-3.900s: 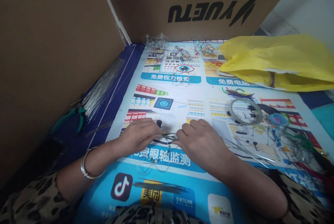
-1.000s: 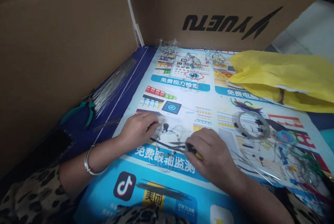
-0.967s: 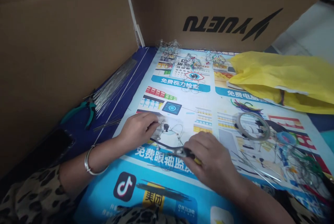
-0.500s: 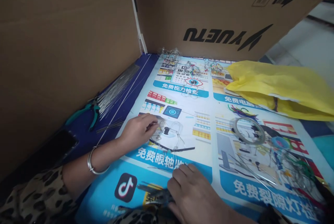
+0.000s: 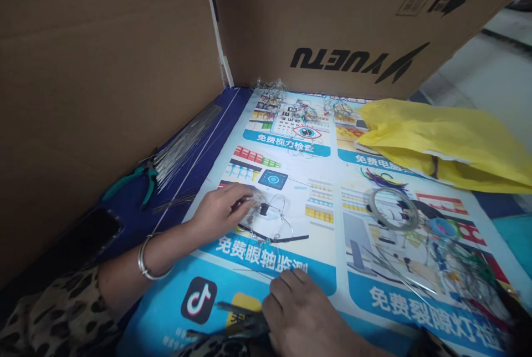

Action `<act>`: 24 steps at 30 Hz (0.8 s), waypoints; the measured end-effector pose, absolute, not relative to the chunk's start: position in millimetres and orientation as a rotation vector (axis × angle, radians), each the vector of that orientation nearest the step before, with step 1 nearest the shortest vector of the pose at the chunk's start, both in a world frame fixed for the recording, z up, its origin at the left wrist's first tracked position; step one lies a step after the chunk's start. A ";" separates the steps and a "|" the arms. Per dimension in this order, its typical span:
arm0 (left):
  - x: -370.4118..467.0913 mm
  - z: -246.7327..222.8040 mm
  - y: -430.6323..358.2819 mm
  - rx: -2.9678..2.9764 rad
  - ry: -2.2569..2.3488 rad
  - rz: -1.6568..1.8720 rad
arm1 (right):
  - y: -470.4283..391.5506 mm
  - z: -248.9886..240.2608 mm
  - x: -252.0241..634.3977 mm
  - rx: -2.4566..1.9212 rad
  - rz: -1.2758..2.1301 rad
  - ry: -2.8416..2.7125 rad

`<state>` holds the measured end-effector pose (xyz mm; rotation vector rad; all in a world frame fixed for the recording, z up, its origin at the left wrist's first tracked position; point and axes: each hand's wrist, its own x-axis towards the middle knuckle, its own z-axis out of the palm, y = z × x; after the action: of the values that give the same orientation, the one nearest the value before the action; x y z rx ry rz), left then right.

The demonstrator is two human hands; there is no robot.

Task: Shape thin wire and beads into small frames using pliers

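My left hand [image 5: 220, 212] is pinching the edge of a bent clear-and-silver wire piece [image 5: 277, 223], which has loops and small beads and lies on the printed sheet. Closer to me, my right hand [image 5: 301, 312] is curled around a dark tool that looks like pliers [image 5: 249, 321]. Its two prongs point left and stand apart, though the fingers and a patterned sleeve cover part of it. A gap separates the pliers from the wire piece.
Teal-handled pliers [image 5: 131, 182] and a bundle of thin wires [image 5: 187, 138] lie at left, beside a dark phone-like slab [image 5: 93, 238]. Cardboard walls [image 5: 332, 8] stand behind. To the right are a yellow bag [image 5: 449, 135], a wire coil [image 5: 374, 210] and tangled wires [image 5: 465, 274].
My right hand and the pliers have shifted slightly down and left, uncovering more printed lettering. My left hand stays at the wire piece. The view has moved a little.
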<state>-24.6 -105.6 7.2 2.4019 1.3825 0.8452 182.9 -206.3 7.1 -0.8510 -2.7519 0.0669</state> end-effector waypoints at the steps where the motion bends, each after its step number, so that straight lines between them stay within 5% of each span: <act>1: -24.5 7.2 -105.6 2.408 1.369 0.863 | -206.2 7.6 182.9 -0.852 0.076 -2.754; 24: -24.1 10.2 -105.8 2.478 1.136 1.037 | -186.4 40.1 197.6 -1.228 1.025 -2.668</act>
<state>-24.1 -105.8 10.2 2.4778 1.1356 1.0372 197.6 -186.4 40.1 -1.2281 -2.6676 1.0251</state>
